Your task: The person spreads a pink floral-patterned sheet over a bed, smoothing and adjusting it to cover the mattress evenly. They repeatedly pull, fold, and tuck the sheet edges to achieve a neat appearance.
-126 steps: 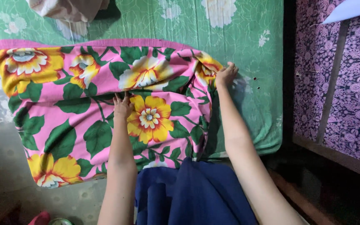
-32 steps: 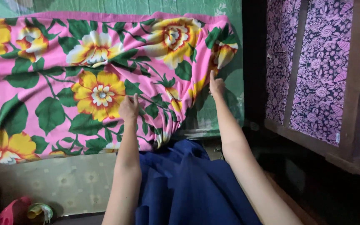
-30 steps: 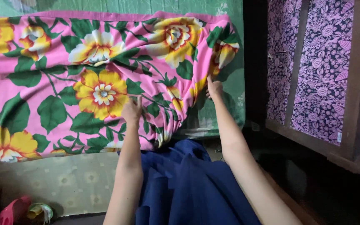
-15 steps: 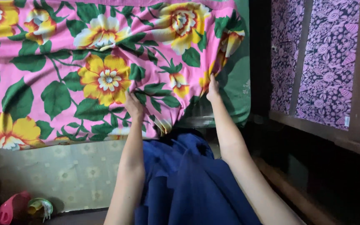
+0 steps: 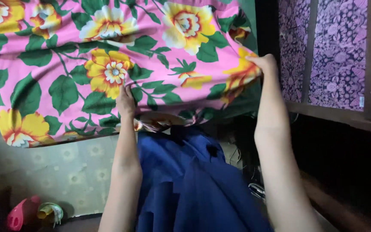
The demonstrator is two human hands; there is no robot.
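- Both hands gripped the pink floral cloth (image 5: 108, 64): left hand (image 5: 126, 99) pinched a fold near its middle, right hand (image 5: 263, 63) closed on the near right corner.
- Cloth lay across the green mattress (image 5: 249, 25), long axis left to right.
- Right edge was close to the purple patterned wall (image 5: 336, 47); floor (image 5: 65, 172) lay open to the left.

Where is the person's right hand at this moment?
In the head view, the right hand is at upper right, gripping the right edge of the pink floral cloth, just left of the purple patterned panel.
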